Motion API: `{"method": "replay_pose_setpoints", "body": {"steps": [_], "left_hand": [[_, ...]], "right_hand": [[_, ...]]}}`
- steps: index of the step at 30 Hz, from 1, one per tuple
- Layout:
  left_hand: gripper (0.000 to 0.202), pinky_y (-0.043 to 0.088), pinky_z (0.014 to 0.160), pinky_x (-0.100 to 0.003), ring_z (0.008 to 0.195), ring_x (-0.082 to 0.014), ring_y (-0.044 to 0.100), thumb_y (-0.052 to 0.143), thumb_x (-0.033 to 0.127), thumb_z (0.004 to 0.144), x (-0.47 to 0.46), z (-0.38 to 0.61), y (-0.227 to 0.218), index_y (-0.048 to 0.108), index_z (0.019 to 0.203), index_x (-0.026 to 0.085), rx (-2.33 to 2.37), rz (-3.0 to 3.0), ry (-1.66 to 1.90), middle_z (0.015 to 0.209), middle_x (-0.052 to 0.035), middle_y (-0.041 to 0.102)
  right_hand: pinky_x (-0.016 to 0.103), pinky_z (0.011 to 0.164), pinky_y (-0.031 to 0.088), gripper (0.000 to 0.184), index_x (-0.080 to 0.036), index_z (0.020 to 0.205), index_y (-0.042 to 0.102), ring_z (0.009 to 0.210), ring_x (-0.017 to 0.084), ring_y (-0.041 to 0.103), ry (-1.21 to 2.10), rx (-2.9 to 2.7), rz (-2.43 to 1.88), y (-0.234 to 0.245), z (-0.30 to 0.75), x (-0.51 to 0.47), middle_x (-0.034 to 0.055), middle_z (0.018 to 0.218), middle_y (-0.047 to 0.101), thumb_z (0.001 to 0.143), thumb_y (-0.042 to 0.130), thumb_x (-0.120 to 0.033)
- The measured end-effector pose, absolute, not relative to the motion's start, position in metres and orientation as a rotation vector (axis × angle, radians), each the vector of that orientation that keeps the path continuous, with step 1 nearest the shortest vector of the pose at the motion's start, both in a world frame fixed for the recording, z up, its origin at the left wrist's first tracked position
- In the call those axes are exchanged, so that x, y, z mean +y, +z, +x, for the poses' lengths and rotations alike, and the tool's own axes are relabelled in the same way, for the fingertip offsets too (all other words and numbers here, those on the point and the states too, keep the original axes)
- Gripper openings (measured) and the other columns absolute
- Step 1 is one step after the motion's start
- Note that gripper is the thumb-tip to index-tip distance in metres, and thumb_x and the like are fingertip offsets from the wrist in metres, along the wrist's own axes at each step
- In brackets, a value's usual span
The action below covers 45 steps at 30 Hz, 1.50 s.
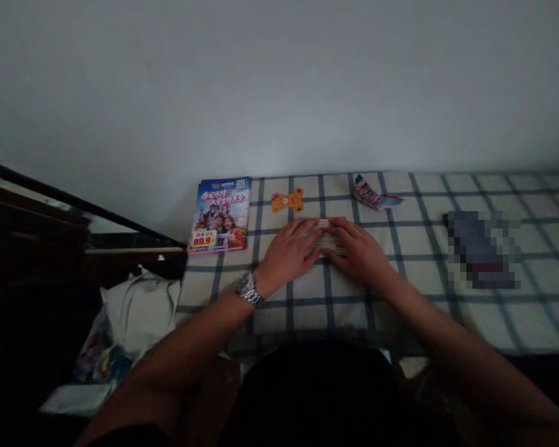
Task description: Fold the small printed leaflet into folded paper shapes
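Head view: left hand [291, 251] and right hand [361, 253] overlie paper [328, 239], grip unclenched (flyers [221, 214], bear-shape [287, 200], leaflet [370, 195] nearby).

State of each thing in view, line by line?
Paper: partly covered, folding unclear.
Left hand: palm down on paper.
Right hand: same.
Leaflets: stacked flat.
Bear cutout: lying flat.
Creased paper: folded, partly raised.
Watch: fastened on wrist.
Cloth: spread out.
Pixelated object: unreadable.
White bag: opening unclear.

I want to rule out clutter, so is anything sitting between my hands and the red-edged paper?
Nothing visible does. Your left hand and right hand appear to rest directly on the red-edged paper, though its covered parts are hidden. The bear cutout lies beyond the left hand, toward the wall.
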<state>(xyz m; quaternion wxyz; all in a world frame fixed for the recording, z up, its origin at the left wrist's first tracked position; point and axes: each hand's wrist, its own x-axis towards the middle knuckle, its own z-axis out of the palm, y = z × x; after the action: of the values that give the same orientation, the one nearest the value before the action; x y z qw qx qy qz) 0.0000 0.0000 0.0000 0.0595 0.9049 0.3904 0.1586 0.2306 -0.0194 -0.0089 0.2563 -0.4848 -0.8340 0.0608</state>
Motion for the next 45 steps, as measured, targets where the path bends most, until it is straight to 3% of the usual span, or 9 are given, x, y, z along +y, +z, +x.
{"method": "replay_pose_setpoints", "body": {"steps": [9, 31, 39, 45], "left_hand": [[0.047, 0.035, 0.13, -0.048, 0.151, -0.0292, 0.043, 0.05, 0.037, 0.109, -0.002, 0.003, 0.001, 0.054, 0.153, 0.02, 1.193, 2.755, 0.461, 0.163, -0.0093, 0.049], [0.057, 0.027, 0.134, -0.048, 0.158, -0.0301, 0.032, 0.047, 0.046, 0.111, -0.002, -0.003, -0.003, 0.045, 0.16, 0.019, 1.151, 2.814, 0.389, 0.17, -0.0103, 0.039], [0.057, 0.017, 0.138, -0.046, 0.165, -0.0252, 0.021, 0.034, 0.033, 0.115, 0.004, -0.018, 0.002, 0.026, 0.17, 0.022, 0.987, 2.885, 0.261, 0.178, -0.0069, 0.024], [0.062, 0.013, 0.138, -0.049, 0.168, -0.0265, 0.013, 0.041, 0.039, 0.114, 0.007, -0.026, 0.003, 0.021, 0.172, 0.03, 1.0, 2.866, 0.234, 0.181, -0.0044, 0.011]], "right_hand": [[0.06, 0.116, 0.052, 0.049, -0.019, 0.143, 0.061, 0.138, 0.038, 0.06, 0.18, -2.27, -1.308, -0.007, 0.232, -0.021, 0.0176, 0.148, 0.064, 0.1, 0.067, -0.042], [0.06, 0.121, 0.047, 0.057, -0.017, 0.149, 0.054, 0.143, 0.038, 0.055, 0.208, -2.321, -1.268, -0.013, 0.239, -0.021, 0.0196, 0.153, 0.059, 0.101, 0.065, -0.046], [0.061, 0.12, 0.048, 0.054, -0.018, 0.145, 0.055, 0.142, 0.038, 0.055, 0.23, -2.316, -1.28, -0.015, 0.24, -0.019, 0.0191, 0.152, 0.058, 0.099, 0.068, -0.042], [0.061, 0.12, 0.047, 0.055, -0.018, 0.145, 0.055, 0.144, 0.037, 0.054, 0.24, -2.307, -1.274, -0.014, 0.239, -0.019, 0.0194, 0.151, 0.059, 0.098, 0.069, -0.041]]}}
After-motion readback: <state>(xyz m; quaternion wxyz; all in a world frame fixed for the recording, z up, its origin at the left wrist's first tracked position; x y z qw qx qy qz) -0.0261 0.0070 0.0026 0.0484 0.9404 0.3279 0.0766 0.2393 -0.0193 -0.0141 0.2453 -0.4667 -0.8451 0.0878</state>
